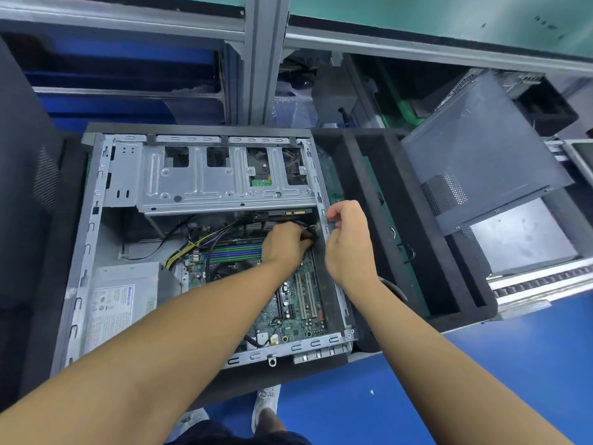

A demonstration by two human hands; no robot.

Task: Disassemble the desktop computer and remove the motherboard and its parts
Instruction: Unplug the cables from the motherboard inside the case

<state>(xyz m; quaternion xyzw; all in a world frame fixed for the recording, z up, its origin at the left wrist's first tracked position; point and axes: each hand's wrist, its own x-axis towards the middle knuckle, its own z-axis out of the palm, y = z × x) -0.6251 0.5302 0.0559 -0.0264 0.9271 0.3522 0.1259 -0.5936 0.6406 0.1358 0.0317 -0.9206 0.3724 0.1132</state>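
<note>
An open desktop case (pixel 96 239) lies on its side in front of me. Its green motherboard (pixel 298 306) fills the lower right of the case, with a power supply (pixel 125 293) at the lower left and a metal drive cage (pixel 205 178) across the top. My left hand (pixel 284 244) reaches inside over the board's upper right corner, its fingers curled round black cables (pixel 308 231). Over the case's right wall, my right hand (pixel 348 239) hovers with its fingers curled; whether it pinches a cable I cannot tell.
A black foam tray (pixel 449 284) with slots stands right of the case. A removed grey side panel (pixel 481 155) leans at the upper right beside a conveyor (pixel 542 284). An aluminium frame post (pixel 256 59) rises behind the case. Blue floor and my shoes (pixel 266 406) show below.
</note>
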